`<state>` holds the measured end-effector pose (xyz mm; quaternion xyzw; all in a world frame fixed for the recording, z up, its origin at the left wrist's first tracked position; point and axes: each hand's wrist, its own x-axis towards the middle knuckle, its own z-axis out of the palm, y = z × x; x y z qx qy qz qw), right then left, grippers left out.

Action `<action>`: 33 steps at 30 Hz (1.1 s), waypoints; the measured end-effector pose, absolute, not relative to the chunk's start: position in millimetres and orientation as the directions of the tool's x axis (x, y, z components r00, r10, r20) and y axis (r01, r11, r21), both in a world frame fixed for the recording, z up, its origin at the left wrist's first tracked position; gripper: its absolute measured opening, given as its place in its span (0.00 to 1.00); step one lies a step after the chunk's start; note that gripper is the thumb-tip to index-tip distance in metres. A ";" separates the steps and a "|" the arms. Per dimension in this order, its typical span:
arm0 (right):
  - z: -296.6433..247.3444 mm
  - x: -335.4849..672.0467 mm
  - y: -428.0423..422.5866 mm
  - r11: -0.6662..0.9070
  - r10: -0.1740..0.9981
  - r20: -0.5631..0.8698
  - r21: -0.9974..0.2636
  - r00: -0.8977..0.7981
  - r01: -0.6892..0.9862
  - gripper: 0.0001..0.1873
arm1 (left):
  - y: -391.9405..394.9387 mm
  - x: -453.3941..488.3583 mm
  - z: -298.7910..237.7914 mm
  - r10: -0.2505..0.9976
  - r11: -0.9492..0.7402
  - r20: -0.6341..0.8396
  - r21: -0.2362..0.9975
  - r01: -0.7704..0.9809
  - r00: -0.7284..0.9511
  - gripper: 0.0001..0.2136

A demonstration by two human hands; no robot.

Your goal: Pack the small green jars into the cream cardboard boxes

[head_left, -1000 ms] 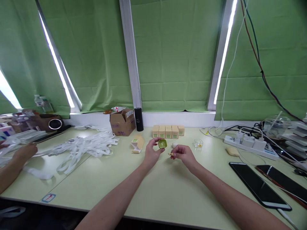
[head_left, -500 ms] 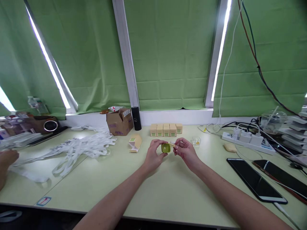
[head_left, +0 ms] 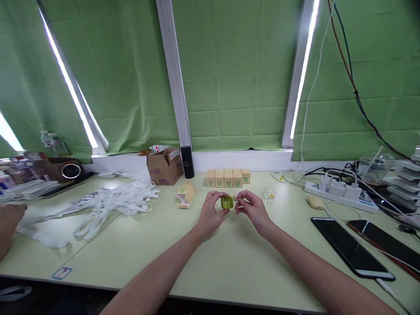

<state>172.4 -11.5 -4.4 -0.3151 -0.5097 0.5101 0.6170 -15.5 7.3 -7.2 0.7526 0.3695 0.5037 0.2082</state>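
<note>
My left hand (head_left: 210,214) holds a small green square case (head_left: 226,202) above the table, fingers at its top and thumb below. Just right of it, my right hand (head_left: 253,210) is closed in a pinch around a tiny pale yellow piece (head_left: 235,198), mostly hidden by the fingertips, so its kind is unclear. A row of small brown paper boxes (head_left: 224,179) stands behind my hands. To the left an opened paper box (head_left: 186,195) lies on its side. A small clear plastic container (head_left: 269,194) with something yellow in it sits to the right.
White straps (head_left: 121,201) lie heaped at left, near another person's hand (head_left: 9,225). A cardboard carton (head_left: 165,167) and a black cylinder (head_left: 187,162) stand at the back. On the right lie phones (head_left: 351,247), a power strip (head_left: 341,197) and cables.
My right fingers have shifted slightly, and less of the pale yellow piece shows between them. My left hand still holds the green case. The other person's hand at left has moved a little.
</note>
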 end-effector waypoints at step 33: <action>-11.5 172.2 -24.0 0.758 0.610 0.780 -0.522 -0.141 0.392 0.12 | -1.5 -13.9 -1.8 0.641 -0.767 0.690 0.571 0.291 0.336 0.21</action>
